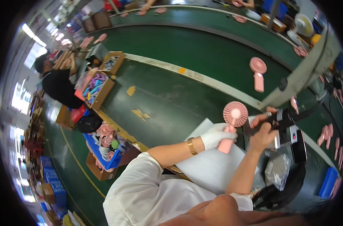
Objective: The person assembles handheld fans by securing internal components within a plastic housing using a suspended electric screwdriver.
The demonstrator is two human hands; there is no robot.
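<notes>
My left hand (pixel 216 136), in a white glove, is closed round the handle of a pink handheld fan (pixel 235 113). The fan stands roughly upright, its round grille facing up at me. Bare and a little blurred, my right hand (pixel 262 135) is just right of the fan, fingers curled at a dark piece (pixel 250 128) whose kind I cannot make out. Beyond those fingers is a black device (pixel 288 117) with a black cable. Under my hands lies a white sheet (pixel 205 160). A second pink fan (pixel 258 73) lies on the green conveyor belt.
A grey metal post (pixel 305 71) rises at the right. Near my right forearm are a clear plastic bag (pixel 278 171) and a dark phone-like slab (pixel 299 147). At left stand a blue bin (pixel 90 145) of pink parts and a cardboard box (pixel 103 94) of colourful pieces. A co-worker (pixel 60 84) works beyond.
</notes>
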